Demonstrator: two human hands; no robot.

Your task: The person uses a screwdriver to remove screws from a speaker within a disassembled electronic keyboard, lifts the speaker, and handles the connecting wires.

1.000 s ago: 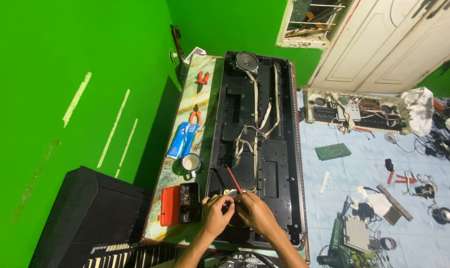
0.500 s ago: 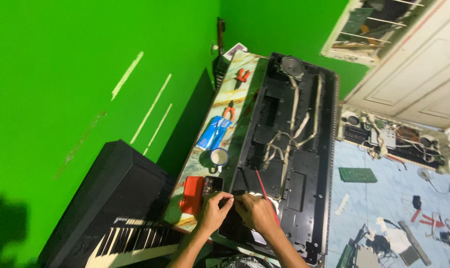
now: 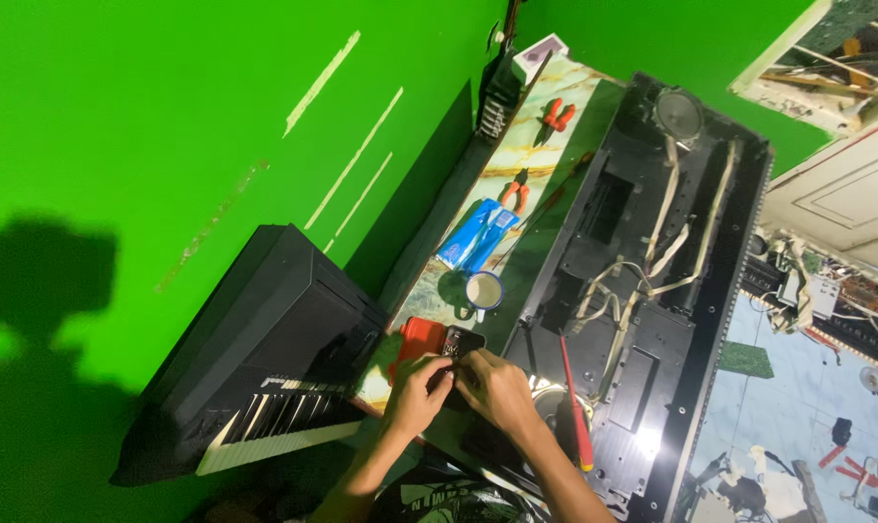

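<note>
Green-walled workbench (image 3: pixel 545 145), left hand (image 3: pixel 415 395) and right hand (image 3: pixel 497 387) curled together over red-and-black case (image 3: pixel 429 341), what they grip hidden

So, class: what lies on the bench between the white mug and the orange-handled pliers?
In the head view, a blue packet lies between the mug and pliers.

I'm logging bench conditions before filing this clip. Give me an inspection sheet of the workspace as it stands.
Surface: marbled bench top along a green wall.
Job's things: left hand and right hand meet over a small dark parts box beside a red case; what the fingers pinch cannot be told.
Clutter: white mug, blue packet, orange-handled pliers, red screwdriver.
Grippers: both hands curled, close together.
Cables: pale ribbon cables across the opened keyboard chassis.
Surroundings: black piano keyboard at left; littered floor at right.
</note>
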